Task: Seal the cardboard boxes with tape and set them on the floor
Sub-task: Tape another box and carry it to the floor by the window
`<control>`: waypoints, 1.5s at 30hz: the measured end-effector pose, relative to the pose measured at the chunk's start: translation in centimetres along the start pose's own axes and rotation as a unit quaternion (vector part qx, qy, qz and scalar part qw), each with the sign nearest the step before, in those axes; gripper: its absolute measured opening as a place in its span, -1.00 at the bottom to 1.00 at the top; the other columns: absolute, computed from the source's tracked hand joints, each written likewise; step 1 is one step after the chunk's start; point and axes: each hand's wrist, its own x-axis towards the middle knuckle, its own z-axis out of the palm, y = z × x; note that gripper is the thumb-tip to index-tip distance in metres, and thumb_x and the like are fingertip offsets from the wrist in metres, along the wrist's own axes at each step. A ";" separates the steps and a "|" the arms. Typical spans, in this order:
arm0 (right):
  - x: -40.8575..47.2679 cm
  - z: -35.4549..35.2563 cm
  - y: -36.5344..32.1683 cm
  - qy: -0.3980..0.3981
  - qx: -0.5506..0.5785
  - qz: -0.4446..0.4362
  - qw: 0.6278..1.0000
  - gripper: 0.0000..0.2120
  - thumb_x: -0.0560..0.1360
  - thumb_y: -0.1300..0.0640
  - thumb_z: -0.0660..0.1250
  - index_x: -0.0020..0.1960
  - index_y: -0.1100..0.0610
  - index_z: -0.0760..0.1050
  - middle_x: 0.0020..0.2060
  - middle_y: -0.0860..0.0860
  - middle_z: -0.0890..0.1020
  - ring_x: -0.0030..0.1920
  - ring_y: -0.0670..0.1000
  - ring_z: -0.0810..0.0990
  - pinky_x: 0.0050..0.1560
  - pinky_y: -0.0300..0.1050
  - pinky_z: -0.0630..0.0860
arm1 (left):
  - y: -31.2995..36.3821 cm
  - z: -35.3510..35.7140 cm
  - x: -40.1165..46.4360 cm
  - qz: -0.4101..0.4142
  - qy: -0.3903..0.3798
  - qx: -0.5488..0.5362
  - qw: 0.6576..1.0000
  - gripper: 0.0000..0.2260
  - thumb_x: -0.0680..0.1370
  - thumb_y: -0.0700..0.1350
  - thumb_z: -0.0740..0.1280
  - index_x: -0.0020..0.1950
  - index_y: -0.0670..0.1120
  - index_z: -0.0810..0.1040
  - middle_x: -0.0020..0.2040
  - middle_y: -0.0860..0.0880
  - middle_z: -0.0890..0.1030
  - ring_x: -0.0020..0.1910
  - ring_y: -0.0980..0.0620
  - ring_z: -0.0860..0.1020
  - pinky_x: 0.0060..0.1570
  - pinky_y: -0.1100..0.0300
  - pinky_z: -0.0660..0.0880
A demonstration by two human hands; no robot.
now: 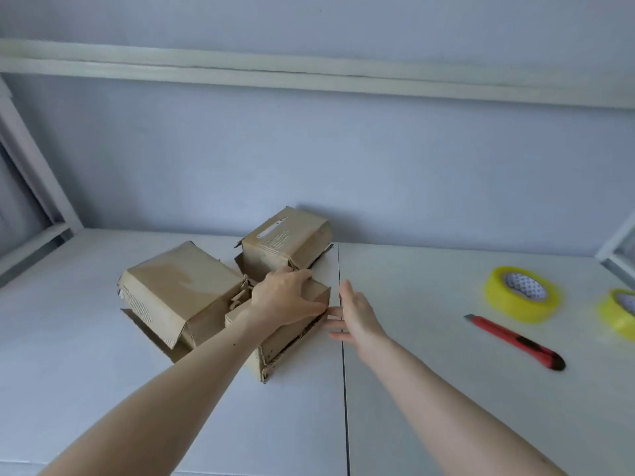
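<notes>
Resting surface: bench (pixel 446 389), white, smooth and flat, with a thin dark seam running front to back just right of the boxes.
Left box (pixel 178 290): the largest, plain brown cardboard, worn, tilted, with ragged edges.
Near box (pixel 292 338): brown cardboard with a torn, frayed lower edge, standing at the middle of the bench, touching the other two.
Far box (pixel 287 242): brown cardboard, a slot handle and faint print on top, close to the wall.
Tape roll (pixel 522 293): round, glossy yellow, patterned white core, lying flat at the right.
Second tape roll (pixel 618 317): same yellow, cut off by the frame edge.
Knife (pixel 515 341): slim red and black box cutter, lying near the rolls.
Left hand (pixel 287 297): fingers curled over the top of the near box, grasping it.
Right hand (pixel 354 314): released, fingers straight; fingertips at the near box's right side, contact uncertain.
</notes>
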 end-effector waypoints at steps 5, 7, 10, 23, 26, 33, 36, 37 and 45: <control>2.7 -3.5 -1.2 0.046 0.003 -0.027 0.999 -0.59 0.69 -0.15 0.01 0.18 0.14 0.45 0.03 0.11 0.68 -0.02 0.10 0.68 0.04 0.06 0.58 | 3.0 -0.3 2.4 -0.033 0.000 -0.058 0.998 -0.42 0.43 0.34 0.37 0.37 0.10 0.45 0.24 -0.07 0.53 0.23 -0.12 0.53 0.07 0.04 0.50; 3.6 -5.3 -1.4 0.068 -0.016 -0.046 0.997 -0.58 0.68 -0.12 0.03 0.12 0.16 0.50 -0.04 0.09 0.69 -0.07 0.09 0.68 -0.03 0.02 0.58 | 4.3 -0.2 3.1 -0.052 -0.018 -0.082 0.995 -0.41 0.42 0.36 0.34 0.34 0.06 0.45 0.24 -0.09 0.49 0.21 -0.14 0.52 0.03 0.03 0.48; 5.0 -8.4 -1.4 0.107 -0.089 -0.097 0.986 -0.61 0.66 -0.10 0.09 0.01 0.16 0.54 -0.10 0.07 0.68 -0.14 0.08 0.66 -0.07 0.00 0.56 | 6.4 -0.1 3.6 -0.086 -0.043 -0.112 0.989 -0.38 0.42 0.39 0.32 0.31 0.01 0.43 0.30 -0.14 0.40 0.21 -0.19 0.49 0.04 0.01 0.43; 9.9 -25.4 -0.3 0.283 -0.522 -0.008 0.804 -0.40 0.59 -0.24 0.13 0.43 0.17 0.29 0.42 0.33 0.30 0.44 0.32 0.23 0.48 0.18 0.09 | 13.7 3.7 3.4 -0.183 -0.036 -0.438 0.879 -0.38 0.45 0.31 0.41 0.41 0.04 0.41 0.37 -0.06 0.32 0.15 -0.07 0.47 -0.03 0.12 0.42; 10.2 -26.3 -0.7 0.229 -0.502 0.019 0.834 -0.38 0.61 -0.24 0.09 0.49 0.17 0.20 0.44 0.37 0.28 0.45 0.35 0.25 0.47 0.23 0.11 | 14.1 4.9 2.7 -0.208 -0.026 -0.504 0.838 -0.23 0.22 0.45 0.42 0.32 0.10 0.44 0.32 -0.06 0.48 0.16 -0.06 0.58 0.07 0.02 0.59; 10.0 -22.8 -0.9 0.160 -0.429 -0.036 0.888 -0.43 0.60 -0.22 0.11 0.44 0.15 0.26 0.39 0.33 0.30 0.40 0.31 0.28 0.41 0.16 0.16 | 13.0 6.0 1.0 -0.234 -0.002 -0.553 0.800 -0.38 0.39 0.35 0.45 0.31 0.03 0.48 0.17 -0.03 0.65 0.13 -0.05 0.64 0.20 -0.09 0.57; 9.5 -19.7 -1.1 0.093 -0.396 -0.089 0.909 -0.47 0.61 -0.21 0.11 0.42 0.12 0.28 0.35 0.24 0.41 0.36 0.26 0.38 0.37 0.14 0.22 | 12.2 6.0 0.2 -0.245 0.006 -0.550 0.798 -0.47 0.49 0.29 0.42 0.31 -0.01 0.49 0.17 -0.06 0.66 0.12 -0.06 0.65 0.19 -0.08 0.58; 9.1 -18.7 -1.2 0.067 -0.383 -0.107 0.915 -0.50 0.62 -0.20 0.11 0.41 0.11 0.29 0.31 0.20 0.46 0.34 0.23 0.42 0.33 0.11 0.26 | 11.9 5.9 0.1 -0.248 0.009 -0.551 0.797 -0.48 0.50 0.28 0.42 0.31 -0.03 0.48 0.16 -0.06 0.66 0.11 -0.07 0.65 0.18 -0.06 0.59; 6.6 -15.1 -2.3 0.001 -0.236 -0.235 0.943 -0.81 0.61 0.03 0.24 0.06 0.11 0.57 -0.10 -0.06 0.64 0.00 0.00 0.57 -0.01 -0.12 0.45 | 9.6 5.6 -0.7 -0.237 0.034 -0.562 0.792 -0.45 0.46 0.28 0.44 0.28 -0.06 0.51 0.17 -0.07 0.64 0.18 -0.04 0.60 0.32 -0.05 0.48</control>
